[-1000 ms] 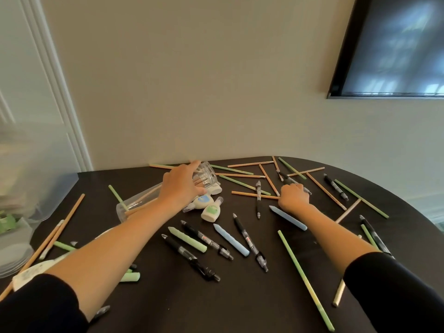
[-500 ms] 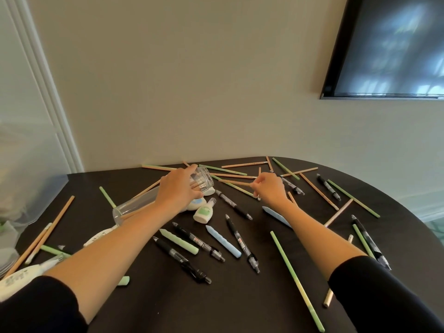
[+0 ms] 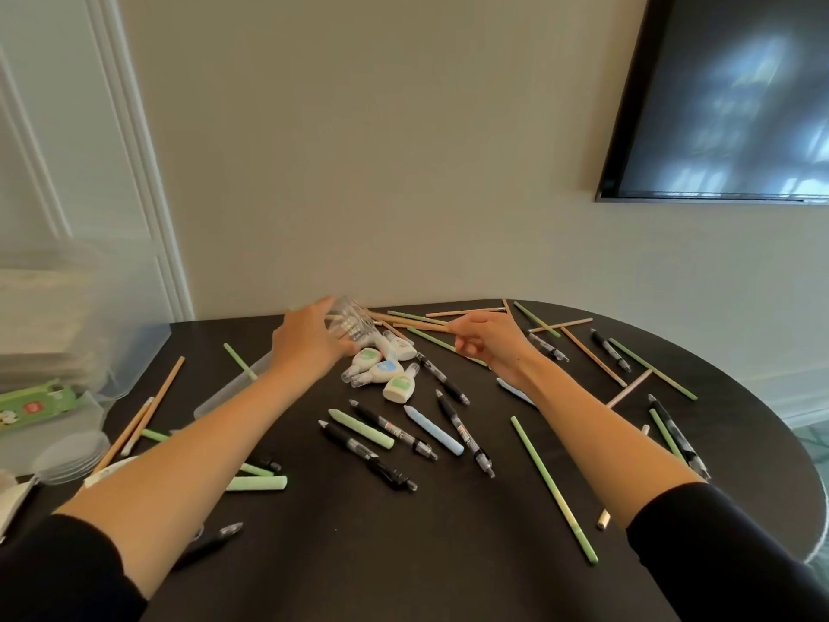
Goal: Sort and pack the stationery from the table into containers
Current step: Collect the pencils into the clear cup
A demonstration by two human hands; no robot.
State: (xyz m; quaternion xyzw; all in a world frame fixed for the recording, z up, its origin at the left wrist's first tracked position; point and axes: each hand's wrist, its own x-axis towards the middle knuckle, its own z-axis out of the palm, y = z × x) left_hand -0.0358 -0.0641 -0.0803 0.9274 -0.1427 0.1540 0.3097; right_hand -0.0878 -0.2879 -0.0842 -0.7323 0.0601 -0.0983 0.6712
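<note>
- 5 o'clock, nearest: a long green pencil (image 3: 554, 487) lies loose on the dark table (image 3: 448, 567); I judge the sorting barely begun.
- Centre: black pens (image 3: 392, 429) and pastel markers (image 3: 361, 429) lie scattered just short of a cluster of correction tapes (image 3: 397, 388).
- 11 o'clock: I have the left hand (image 3: 309, 347) curled round a clear container (image 3: 347, 325) lying on its side, probably to stop it rolling.
- 1 o'clock: the right hand (image 3: 491, 347) pinches a tan pencil (image 3: 417, 325) by one end, aimed at the container, presumably for sliding in.
- 12 to 2 o'clock, far edge: crossed pencils (image 3: 462, 312) wait.
</note>
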